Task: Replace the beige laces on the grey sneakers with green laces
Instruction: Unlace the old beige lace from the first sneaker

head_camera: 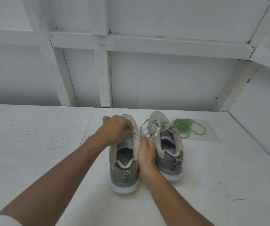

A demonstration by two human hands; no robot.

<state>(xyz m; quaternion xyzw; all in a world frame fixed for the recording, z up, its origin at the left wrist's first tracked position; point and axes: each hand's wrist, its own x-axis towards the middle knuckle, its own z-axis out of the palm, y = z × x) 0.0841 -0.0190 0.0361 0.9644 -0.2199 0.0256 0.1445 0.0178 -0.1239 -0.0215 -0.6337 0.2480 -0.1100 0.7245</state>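
Two grey sneakers stand side by side on the white surface, heels toward me. My left hand (115, 128) hovers over the left sneaker (124, 167) and pinches its beige lace (135, 132) above the eyelets. My right hand (146, 154) lies against that shoe's right side, fingers curled on its upper edge near the lace. The right sneaker (167, 147) still carries its beige lace (162, 128), loosely tied. A tangle of green laces (186, 126) lies to the right of that shoe on a clear plastic bag.
The white table (41, 144) runs to a white panelled wall (147, 70) right behind the shoes. Another white wall closes in the right side. The clear plastic bag (212, 136) lies flat under the green laces.
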